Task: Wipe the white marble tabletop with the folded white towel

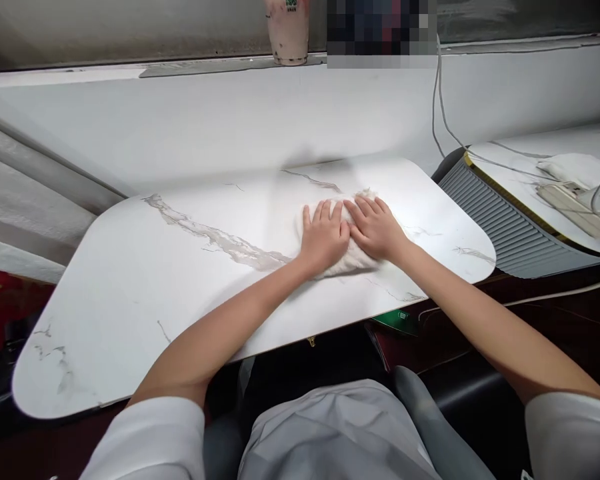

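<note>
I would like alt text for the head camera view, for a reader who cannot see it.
A person's left hand and right hand rest palm-down, side by side, on a white cloth on a white marble-patterned tabletop. Beyond it, a cup of pinkish drink stands on a ledge.

- A broad open lane runs across the white, grey-veined table with rounded corners [130, 287], left of the paired hands [326, 241] and the fluffy white cloth [353, 260] beneath them.
- A narrower strip lies open at right, toward the rounded end.
- A smooth white wall [205, 120] blocks passage along the far edge.
- Pale folded fabric [25, 187] flanks the left end.
- At far right, thin grey cables [441, 90] and a ribbed grey panel [505, 223] crowd the corner.
</note>
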`<state>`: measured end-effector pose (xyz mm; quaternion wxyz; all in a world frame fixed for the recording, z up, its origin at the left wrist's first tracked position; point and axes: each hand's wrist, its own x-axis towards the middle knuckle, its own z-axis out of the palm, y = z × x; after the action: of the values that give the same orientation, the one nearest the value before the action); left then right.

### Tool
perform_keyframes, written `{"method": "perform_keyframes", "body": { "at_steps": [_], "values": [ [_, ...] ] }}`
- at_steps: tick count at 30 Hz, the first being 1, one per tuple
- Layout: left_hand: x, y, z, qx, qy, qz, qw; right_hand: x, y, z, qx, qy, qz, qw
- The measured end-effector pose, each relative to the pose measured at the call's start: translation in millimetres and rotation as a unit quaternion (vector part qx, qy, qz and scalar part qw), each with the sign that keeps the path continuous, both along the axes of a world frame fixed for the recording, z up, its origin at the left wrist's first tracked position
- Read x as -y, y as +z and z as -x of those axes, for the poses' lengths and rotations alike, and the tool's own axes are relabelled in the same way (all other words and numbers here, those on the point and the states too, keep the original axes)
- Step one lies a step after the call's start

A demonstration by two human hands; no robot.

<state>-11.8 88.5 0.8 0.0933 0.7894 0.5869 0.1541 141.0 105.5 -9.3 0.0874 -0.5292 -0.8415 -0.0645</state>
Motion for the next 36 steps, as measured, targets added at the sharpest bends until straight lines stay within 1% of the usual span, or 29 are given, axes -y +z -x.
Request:
{"method": "perform_keyframes", "body": {
  "at_steps": [5,7,10,14,18,23,27,29,31,33,36],
  "values": [
    [-68,0.8,-4,0.014,0.019,0.005,1.000,-74,-2.1,-3,-0.024,0.009,-0.004,1.000],
    [-90,0.3,-3,0.020,0.024,0.002,1.000,-97,-1.9,-1,-0.032,0.003,-0.002,0.999],
    [-119,-1.3,-1,0.026,0.030,-0.008,0.999,-123,-1.3,4,-0.045,-0.007,-0.004,0.999],
    [-145,-3.1,-1,0.022,0.041,-0.029,0.998,-147,-1.1,8,-0.063,-0.015,-0.015,0.998],
    [-156,-3.9,-2,0.016,0.050,-0.039,0.998,-159,-2.2,8,-0.064,-0.020,-0.022,0.997],
    [-151,-4.4,-3,0.013,0.047,-0.036,0.998,-155,-4.0,5,-0.058,-0.011,-0.020,0.998],
    [-133,-4.1,-4,0.016,0.041,-0.030,0.999,-136,-4.5,2,-0.049,-0.010,-0.015,0.999],
    [-116,-3.6,-4,0.016,0.038,-0.025,0.999,-119,-4.7,0,-0.042,-0.008,-0.013,0.999],
    [-95,-3.0,-5,0.014,0.035,-0.019,0.999,-99,-4.8,-3,-0.035,-0.004,-0.014,0.999],
    [-68,-2.5,-7,0.012,0.035,-0.017,0.999,-73,-4.5,-5,-0.027,0.002,-0.018,0.999],
    [-24,-2.0,-9,0.007,0.034,-0.019,0.999,-29,-3.2,-9,-0.013,0.009,-0.021,1.000]
  ]
}}
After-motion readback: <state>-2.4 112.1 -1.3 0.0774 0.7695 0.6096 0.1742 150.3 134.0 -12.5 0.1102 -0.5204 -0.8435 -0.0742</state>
